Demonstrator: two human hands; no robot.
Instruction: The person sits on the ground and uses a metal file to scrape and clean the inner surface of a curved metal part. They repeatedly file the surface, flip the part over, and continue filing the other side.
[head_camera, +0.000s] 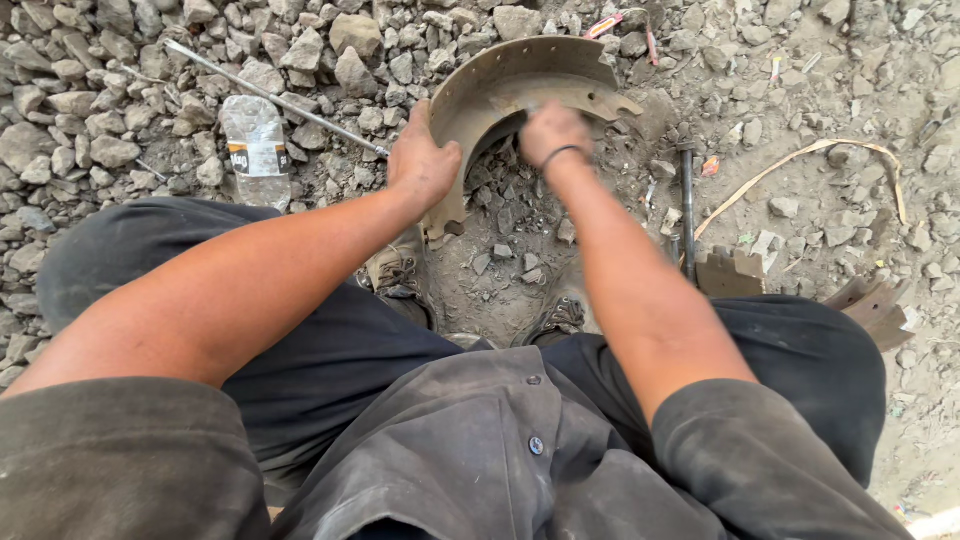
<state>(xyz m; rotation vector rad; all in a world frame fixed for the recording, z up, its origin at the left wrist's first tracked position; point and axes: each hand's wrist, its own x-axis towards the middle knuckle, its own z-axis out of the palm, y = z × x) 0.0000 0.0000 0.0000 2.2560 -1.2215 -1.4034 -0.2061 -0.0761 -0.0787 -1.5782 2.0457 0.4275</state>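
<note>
Head view: both hands on a curved, rusty-brown metal brake shoe (520, 85) standing on edge on gravel.

Head view: the left hand (422, 165) grasps the shoe's outer rim at its 9 o'clock end, fingers wrapped over the edge. The right hand (553, 132), motion-blurred, is clenched inside the concave face at 6 o'clock; what it grips cannot be told. The shoe's arc runs from 8 o'clock over the top to 3 o'clock, directly ahead of both hands. A crushed clear plastic bottle (255, 145) and thin grey metal rod (275, 98) lie at 9 o'clock; a dark steel bar (688, 210) at 4 o'clock.
</note>
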